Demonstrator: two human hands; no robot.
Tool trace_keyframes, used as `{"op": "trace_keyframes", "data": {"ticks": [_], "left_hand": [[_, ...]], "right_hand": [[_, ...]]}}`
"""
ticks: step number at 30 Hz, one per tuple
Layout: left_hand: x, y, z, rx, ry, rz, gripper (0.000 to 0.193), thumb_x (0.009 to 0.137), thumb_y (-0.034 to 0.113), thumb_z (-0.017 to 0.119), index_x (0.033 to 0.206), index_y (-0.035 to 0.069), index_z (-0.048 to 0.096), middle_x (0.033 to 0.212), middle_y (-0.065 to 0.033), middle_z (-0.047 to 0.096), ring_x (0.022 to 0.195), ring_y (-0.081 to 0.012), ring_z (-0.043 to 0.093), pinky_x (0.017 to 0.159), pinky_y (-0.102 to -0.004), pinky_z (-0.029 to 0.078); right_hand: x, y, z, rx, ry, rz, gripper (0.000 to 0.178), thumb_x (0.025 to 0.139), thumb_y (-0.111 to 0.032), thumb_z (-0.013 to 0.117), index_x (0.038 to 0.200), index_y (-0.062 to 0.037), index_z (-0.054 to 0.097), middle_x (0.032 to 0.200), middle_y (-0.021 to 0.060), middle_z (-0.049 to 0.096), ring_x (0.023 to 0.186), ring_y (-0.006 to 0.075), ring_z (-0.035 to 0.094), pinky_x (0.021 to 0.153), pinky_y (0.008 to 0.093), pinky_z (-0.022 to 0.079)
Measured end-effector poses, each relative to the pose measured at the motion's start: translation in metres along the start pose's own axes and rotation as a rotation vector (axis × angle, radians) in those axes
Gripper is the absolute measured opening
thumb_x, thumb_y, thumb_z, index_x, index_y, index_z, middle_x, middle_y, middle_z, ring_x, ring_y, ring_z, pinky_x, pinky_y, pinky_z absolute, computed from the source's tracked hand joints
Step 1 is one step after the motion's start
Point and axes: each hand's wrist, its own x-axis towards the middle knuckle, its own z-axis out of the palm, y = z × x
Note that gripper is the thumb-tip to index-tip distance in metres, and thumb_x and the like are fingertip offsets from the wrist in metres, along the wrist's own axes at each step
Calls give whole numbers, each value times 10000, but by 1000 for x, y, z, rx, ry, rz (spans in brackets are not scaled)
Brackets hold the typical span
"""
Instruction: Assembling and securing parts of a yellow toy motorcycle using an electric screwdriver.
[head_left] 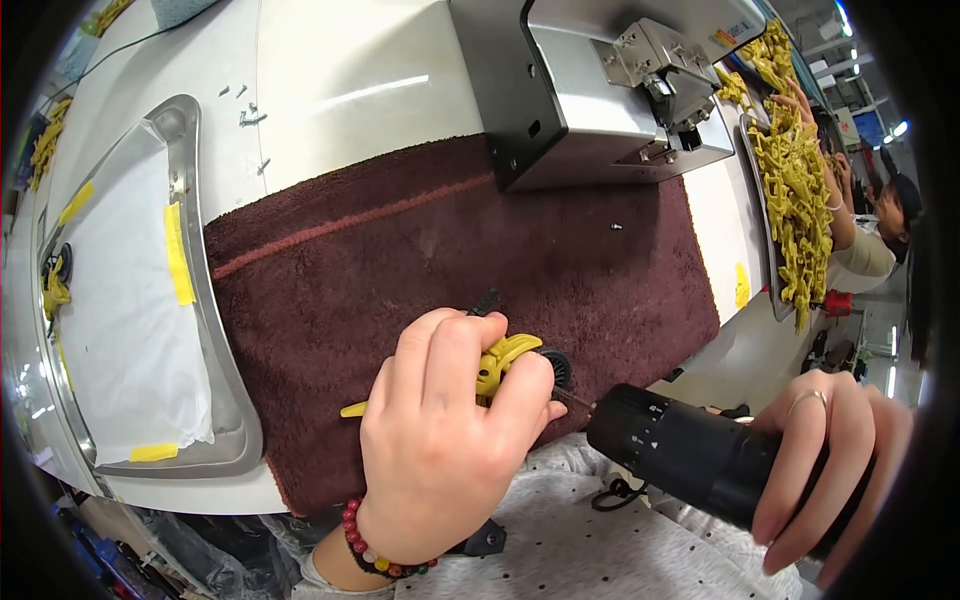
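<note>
My left hand (440, 430) is closed on a small yellow toy motorcycle (512, 350) with black wheels, holding it down on a dark maroon towel (330, 340). Its fingers cover much of the toy. My right hand (835, 450) is wrapped round a black electric screwdriver (690, 445), which lies roughly level. The thin bit points left at the toy beside the black wheel; whether it touches a screw is hidden by my fingers. On the towel's far right part lies a small screw (616, 227).
A metal tray (240, 445) lined with white paper stands at left, a yellow and black toy (55, 285) at its far side. Several screws (252, 117) lie beyond the towel. A grey metal machine (590, 100) stands at the back. Yellow parts (795, 200) heap at right, near another person (875, 240).
</note>
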Motion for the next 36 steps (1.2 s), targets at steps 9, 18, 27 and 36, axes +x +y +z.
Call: {"op": "trace_keyframes", "data": {"ticks": [9, 18, 27, 36], "left_hand": [[-4, -5, 0, -8, 6, -19, 300, 540, 152, 826, 744, 89, 614, 995, -115, 521, 917, -316, 561, 674, -405, 491], [-2, -4, -1, -21, 10, -8, 307, 545, 173, 830, 745, 83, 615, 996, -120, 523, 924, -326, 562, 684, -410, 494], [-4, -3, -1, -4, 4, -29, 323, 534, 195, 836, 744, 78, 620, 998, -125, 529, 922, -332, 562, 688, -417, 495], [-4, -4, -1, 18, 5, -30, 328, 533, 200, 836, 749, 77, 622, 989, -119, 527, 918, -337, 562, 684, -426, 497]], "right_hand": [[28, 87, 42, -47, 102, -85, 455, 591, 236, 696, 937, -37, 583, 1028, 78, 538, 706, 190, 647, 662, 296, 567], [32, 69, 46, -151, 149, 15, 380, 594, 205, 708, 851, -53, 601, 958, 71, 585, 621, 182, 660, 600, 261, 571], [33, 86, 64, -139, 294, -3, 378, 556, 156, 765, 827, -42, 590, 855, 44, 599, 621, 175, 669, 569, 267, 584], [42, 67, 54, -161, 164, 184, 222, 740, -46, 707, 906, -78, 562, 814, 27, 607, 618, 167, 620, 580, 317, 539]]}}
